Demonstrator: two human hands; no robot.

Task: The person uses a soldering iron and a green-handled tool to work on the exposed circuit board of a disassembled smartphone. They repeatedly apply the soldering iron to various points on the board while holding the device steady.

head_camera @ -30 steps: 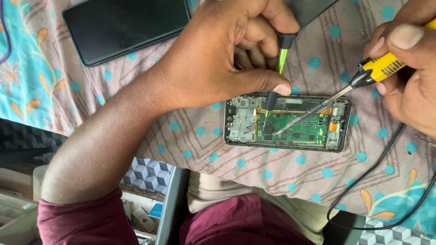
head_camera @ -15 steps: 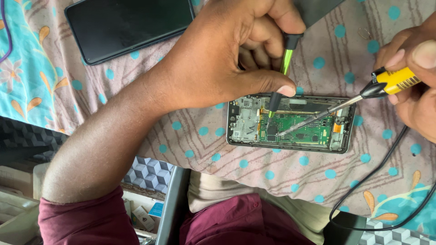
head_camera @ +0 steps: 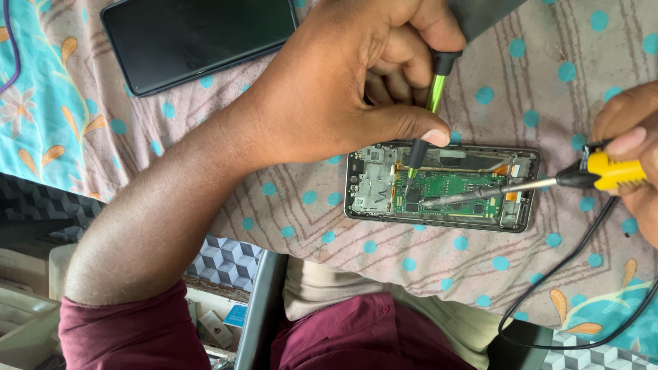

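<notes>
**Two tools over one opened phone**

One opened phone (head_camera: 442, 186) lies flat on the dotted cloth (head_camera: 288, 205), circuit board up. One dark slab, a second phone or screen (head_camera: 199, 38), rests well apart at upper left. One black cable (head_camera: 569, 274) trails from the right-hand tool.

Your left hand (head_camera: 343, 89) is clenched around a green-shafted tool (head_camera: 432, 96); its dark tip touches the board just below your thumb. Forearm crosses from lower left, wrist bent down.

Your right hand (head_camera: 630, 137) grasps a yellow-handled soldering iron (head_camera: 603, 171); its metal shaft lies nearly level, with the tip on the board's middle.
</notes>
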